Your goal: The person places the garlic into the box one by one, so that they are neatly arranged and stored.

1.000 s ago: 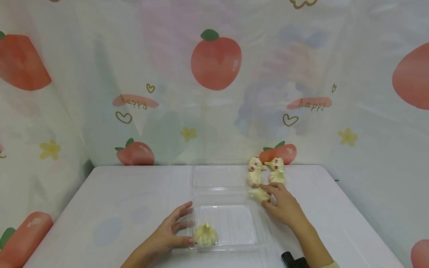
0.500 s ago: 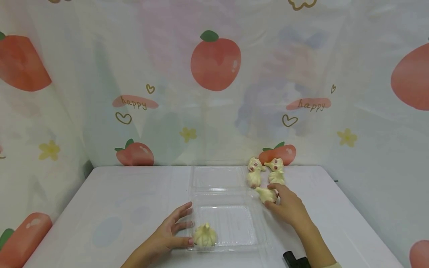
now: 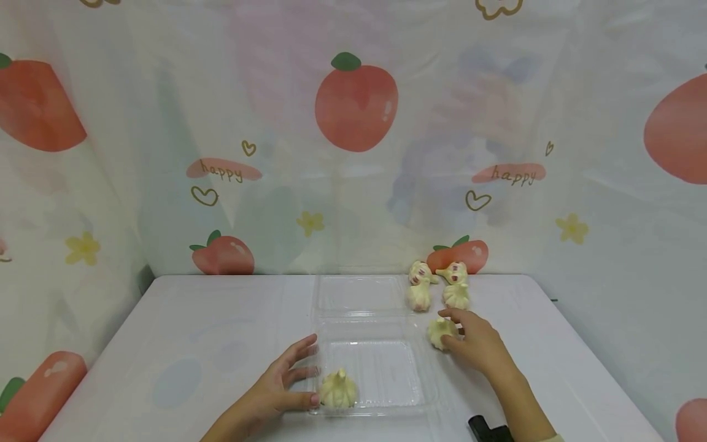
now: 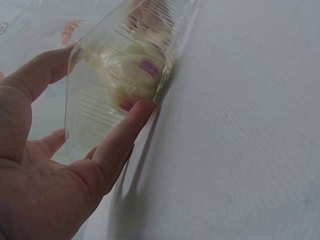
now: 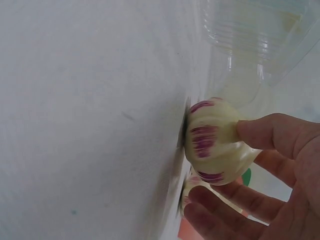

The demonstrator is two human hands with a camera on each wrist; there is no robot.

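Container [image 3: 381,368] open, garlic bulb [image 3: 338,390] inside; right fingers [image 5: 252,201] pinch second bulb [image 5: 207,142] outside.

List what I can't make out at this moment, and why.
Black object: head view, cut off by the bottom edge; identity unclear.
Held garlic bulb: head view, its right side partly covered by the right hand.
Garlic bulb in the container: left wrist view, details blurred through the ribbed clear plastic wall.
Farther garlic bulb: right wrist view, mostly hidden by the held one and the right hand.
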